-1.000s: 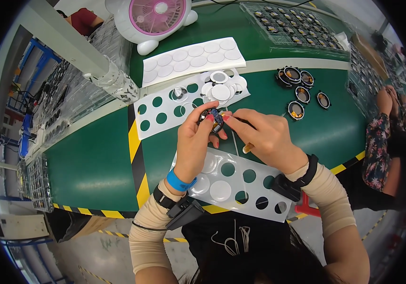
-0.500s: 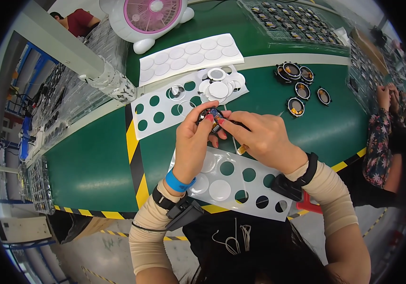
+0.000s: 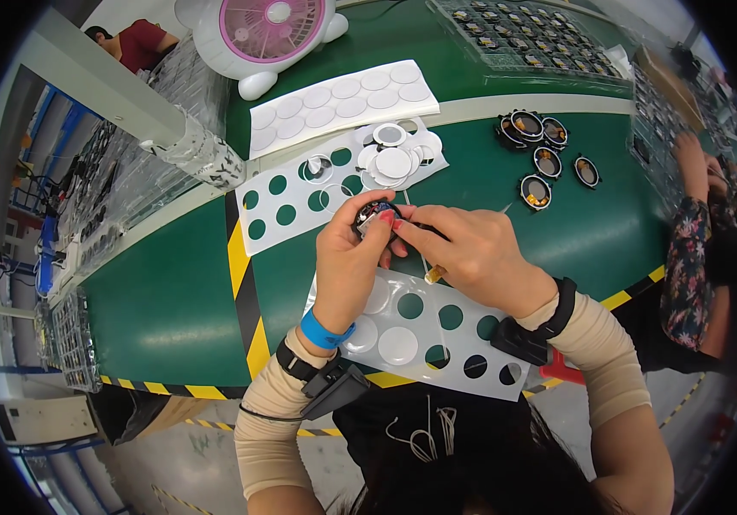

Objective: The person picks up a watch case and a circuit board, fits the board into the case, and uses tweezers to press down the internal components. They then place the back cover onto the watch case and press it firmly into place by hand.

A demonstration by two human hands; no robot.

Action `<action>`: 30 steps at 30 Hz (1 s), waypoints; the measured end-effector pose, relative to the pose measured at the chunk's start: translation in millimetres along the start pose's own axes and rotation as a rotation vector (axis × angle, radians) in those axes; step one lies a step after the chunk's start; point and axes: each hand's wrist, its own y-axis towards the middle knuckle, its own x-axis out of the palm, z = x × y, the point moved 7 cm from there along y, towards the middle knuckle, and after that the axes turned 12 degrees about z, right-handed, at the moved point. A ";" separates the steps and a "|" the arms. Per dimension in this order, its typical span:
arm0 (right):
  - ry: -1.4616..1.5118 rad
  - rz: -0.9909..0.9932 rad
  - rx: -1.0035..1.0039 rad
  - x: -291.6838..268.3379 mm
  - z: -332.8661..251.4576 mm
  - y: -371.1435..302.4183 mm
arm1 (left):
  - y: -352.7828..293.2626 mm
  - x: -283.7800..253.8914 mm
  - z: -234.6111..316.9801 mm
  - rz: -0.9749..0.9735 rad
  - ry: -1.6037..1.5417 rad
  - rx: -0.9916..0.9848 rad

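Left hand (image 3: 347, 266): I saw its fingers clamped on a small round black part (image 3: 373, 215).
Right hand (image 3: 471, 257): fingers pinched together at that part's rim.
Beneath: white punched sheet (image 3: 437, 335) on the green table (image 3: 171, 292).

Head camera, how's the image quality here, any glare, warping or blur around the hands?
Head view: strong fisheye warp, so the green table edge and its yellow-black stripe bow toward the black rim; soft overhead glare on the green top near the pink fan; the left hand and right hand at centre are sharp, with the small round part between them; detail smears at the edges.
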 end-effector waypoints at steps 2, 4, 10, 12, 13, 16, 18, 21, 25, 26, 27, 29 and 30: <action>0.004 0.000 -0.003 1.6 -2.2 -0.2 | -0.2 -1.0 -0.6 0.013 0.035 0.012; 0.013 -0.003 -0.009 2.3 -4.6 -0.6 | -1.7 -1.4 0.0 0.042 0.046 0.019; 0.030 0.007 0.011 2.2 -2.4 -0.3 | -0.9 0.0 -0.1 0.043 0.025 -0.031; 0.013 0.044 0.002 -0.8 -0.1 1.9 | -1.5 2.8 0.3 0.032 -0.099 -0.069; 0.013 0.045 0.001 -1.8 1.4 2.8 | -1.7 3.3 0.0 0.028 -0.161 -0.088; -0.026 0.073 0.073 -9.7 11.8 5.8 | -1.1 3.0 -0.5 0.026 -0.170 -0.095; -0.024 0.078 0.064 -9.1 11.6 5.3 | -0.7 2.4 -1.4 0.024 -0.175 -0.100; -0.023 0.090 0.048 -9.2 10.3 4.5 | 1.1 -2.7 -2.4 0.050 0.034 -0.029; -0.002 0.102 0.020 -8.6 7.0 4.5 | 3.1 -4.8 -5.8 0.058 -0.005 -0.068; 0.000 0.081 0.021 -7.0 6.0 3.7 | 2.8 -5.3 -5.4 0.059 -0.004 -0.068; 0.002 0.060 0.022 -5.5 4.9 2.9 | 1.9 -4.6 -4.9 0.047 -0.057 -0.087; 0.001 0.038 0.024 -4.1 4.6 2.1 | 0.3 -1.9 -4.0 0.019 -0.163 -0.125; -0.003 0.032 0.018 -3.5 4.3 1.7 | -0.2 -1.1 -3.9 0.018 -0.163 -0.126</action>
